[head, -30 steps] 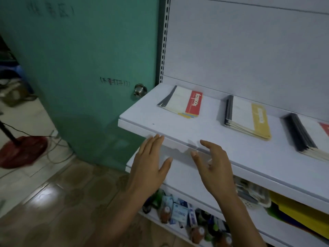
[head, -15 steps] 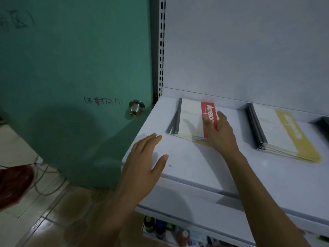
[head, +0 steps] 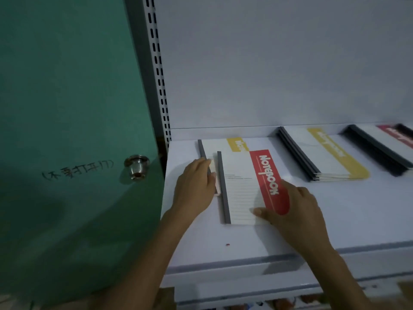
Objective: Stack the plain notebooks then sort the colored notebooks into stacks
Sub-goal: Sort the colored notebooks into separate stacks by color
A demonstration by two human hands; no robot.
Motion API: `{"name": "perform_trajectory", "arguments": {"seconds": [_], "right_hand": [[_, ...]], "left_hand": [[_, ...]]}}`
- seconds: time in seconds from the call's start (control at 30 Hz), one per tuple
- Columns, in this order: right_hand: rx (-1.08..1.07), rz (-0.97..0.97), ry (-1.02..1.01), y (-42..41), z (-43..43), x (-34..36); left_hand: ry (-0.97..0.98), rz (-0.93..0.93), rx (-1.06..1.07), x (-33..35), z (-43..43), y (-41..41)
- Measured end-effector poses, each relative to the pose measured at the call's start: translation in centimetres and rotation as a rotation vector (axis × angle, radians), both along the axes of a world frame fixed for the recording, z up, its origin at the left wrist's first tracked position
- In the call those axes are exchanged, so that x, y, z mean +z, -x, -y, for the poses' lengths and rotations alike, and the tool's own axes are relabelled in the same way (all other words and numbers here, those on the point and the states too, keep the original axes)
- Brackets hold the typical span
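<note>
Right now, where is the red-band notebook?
In the head view the red-band notebook lies at the left end of the shelf, overlapping a yellow-band notebook, between the left hand and the right hand, which rests on its near right corner.

yellow notebook [head: 237, 144]: mostly under red notebook [head: 243, 193] | far-right stack [head: 393, 142]: cut by edge | lower-shelf items [head: 279, 303]: blurred

Green door [head: 67, 108] left w/ metal knob [head: 136, 166], handwritten chars [head: 78, 170]; white shelf [head: 368, 215], tiny red speck [head: 227, 244], maybe sticker.
</note>
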State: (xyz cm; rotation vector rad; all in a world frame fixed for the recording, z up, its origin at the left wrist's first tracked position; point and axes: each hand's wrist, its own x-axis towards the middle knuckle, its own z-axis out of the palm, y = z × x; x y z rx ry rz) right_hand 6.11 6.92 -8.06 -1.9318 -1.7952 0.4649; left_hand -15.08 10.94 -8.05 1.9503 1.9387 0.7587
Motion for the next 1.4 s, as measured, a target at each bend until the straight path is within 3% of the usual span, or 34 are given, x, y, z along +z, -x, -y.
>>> {"name": "perform_trajectory", "arguments": {"seconds": [0.13, 0.4, 0.67, 0.9, 1.13, 1.4], "right_hand": [[-0.239, -0.226, -0.007, 1.7, 3.3, 0.3], [-0.514, -0.631, -0.107, 5.2, 8.5, 0.0], [-0.589, -0.773, -0.146, 5.5, 11.8, -1.1], [-0.633, -0.975, -0.246, 1.6, 13.4, -0.5], [-0.680, -1.072, -0.399, -9.4, 17.1, 0.2], [-0.672, -1.001, -0.491, -19.5, 18.0, 0.6]], "left_hand": [[0.016, -0.165, 0.026, -1.4, -1.7, 0.1], [0.001, -0.289, -0.026, -2.5, -1.4, 4.3], [-0.114, 0.041, -0.114, -1.0, 1.1, 5.5], [-0.265, 0.269, -0.227, 3.6, 6.7, -0.8], [-0.386, 0.249, -0.399, 6.6, 10.6, -12.6], [-0.289, 0.401, -0.422, 4.4, 11.9, -22.0]]}}
